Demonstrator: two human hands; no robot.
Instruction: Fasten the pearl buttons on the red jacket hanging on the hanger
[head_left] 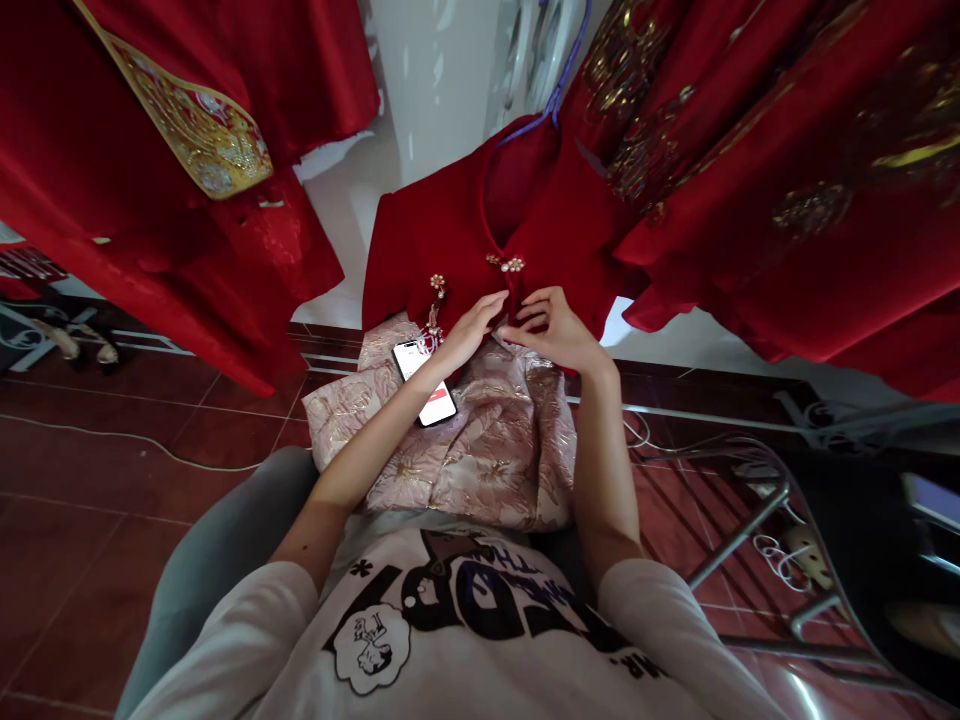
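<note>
Red cloth forms the jacket [435, 235] around the pearl clasp [512, 264]; below that clasp, its front opening [513, 284] runs lengthwise toward the person, between both hands. Below-left of the clasp, the left hand [474, 334] has its fingers together, pinching or not I cannot tell; below-right, about equally near, the right hand [559, 335] has thumb and fingers apart

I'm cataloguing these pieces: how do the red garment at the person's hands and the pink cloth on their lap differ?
Surface: the red garment is mostly plain, while the pink cloth is shiny and patterned.
Pose: the red garment is on a blue hanger; the pink cloth lies over the lap.
On top: the red garment has a flower-shaped ornament near its neckline; the pink cloth has a phone.
Shared: both are fabric.
</note>
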